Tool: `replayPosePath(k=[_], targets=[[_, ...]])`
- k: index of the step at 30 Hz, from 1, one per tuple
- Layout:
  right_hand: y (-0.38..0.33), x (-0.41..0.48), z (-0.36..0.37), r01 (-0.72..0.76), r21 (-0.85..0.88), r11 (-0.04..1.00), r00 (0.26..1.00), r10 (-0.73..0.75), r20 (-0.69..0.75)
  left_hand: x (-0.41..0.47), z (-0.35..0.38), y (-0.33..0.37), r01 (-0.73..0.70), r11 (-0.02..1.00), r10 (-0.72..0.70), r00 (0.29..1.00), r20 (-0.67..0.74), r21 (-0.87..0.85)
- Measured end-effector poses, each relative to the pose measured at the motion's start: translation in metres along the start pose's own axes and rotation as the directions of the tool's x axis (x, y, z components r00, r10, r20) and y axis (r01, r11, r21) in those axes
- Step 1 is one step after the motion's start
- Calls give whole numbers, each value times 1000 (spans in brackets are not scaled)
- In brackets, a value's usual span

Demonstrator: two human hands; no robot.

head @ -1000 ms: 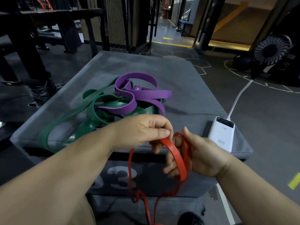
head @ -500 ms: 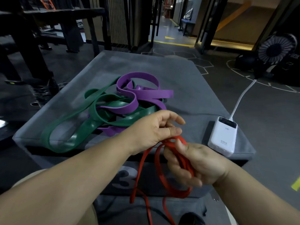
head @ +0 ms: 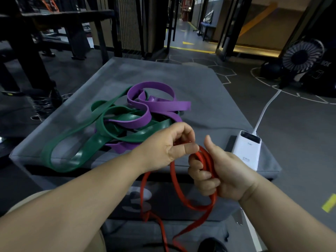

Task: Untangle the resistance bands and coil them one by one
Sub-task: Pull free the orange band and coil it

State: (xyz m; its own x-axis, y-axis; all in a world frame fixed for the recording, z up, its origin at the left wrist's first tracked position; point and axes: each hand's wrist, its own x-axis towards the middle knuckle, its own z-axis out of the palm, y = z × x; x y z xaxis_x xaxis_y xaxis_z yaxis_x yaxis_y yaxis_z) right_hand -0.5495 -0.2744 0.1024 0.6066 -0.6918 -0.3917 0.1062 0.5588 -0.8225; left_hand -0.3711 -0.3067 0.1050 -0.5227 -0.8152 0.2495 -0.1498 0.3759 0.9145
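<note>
Red band [head: 175, 180] plain, green band [head: 87, 148] + purple band [head: 163, 106] solid w/ glossy sheen, box [head: 209, 99] mid-grey w/ pale numeral on front, pwr bank [head: 247, 151] white w/ black display strip, cable [head: 263, 113] white, floor [head: 300, 133] dark grey w/ white hex lines + yellow tape [head: 329, 205], fan [head: 302, 55] blk/white radial stripes.

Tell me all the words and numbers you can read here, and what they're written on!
"3": big pale number on the front of the grey box, partly covered by the red band.
"BOX": pale letters on the dark thing beside the fan.
Power bank: small grey print low on its face, too blurred to read.
</note>
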Motion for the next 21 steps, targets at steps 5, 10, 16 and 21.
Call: replayPosePath(k=[5, 10, 16, 21], targets=[[1, -1, 2, 4, 13, 1000, 1000, -4, -10, -1, -8, -4, -24, 999, 23, 1000, 14, 23], [3, 1, -9, 95, 50, 994, 990, -100, 102, 0, -6, -4, 4, 997, -1, 999, 48, -78], [5, 4, -14, 74, 105, 992, 912, -110, 396, -3, 3, -5, 49, 972, -25, 994, 106, -232], [5, 5, -11, 117, 51, 992, 898, -128, 421, -6, 10, -5, 152, 897, -89, 982, 168, -414]])
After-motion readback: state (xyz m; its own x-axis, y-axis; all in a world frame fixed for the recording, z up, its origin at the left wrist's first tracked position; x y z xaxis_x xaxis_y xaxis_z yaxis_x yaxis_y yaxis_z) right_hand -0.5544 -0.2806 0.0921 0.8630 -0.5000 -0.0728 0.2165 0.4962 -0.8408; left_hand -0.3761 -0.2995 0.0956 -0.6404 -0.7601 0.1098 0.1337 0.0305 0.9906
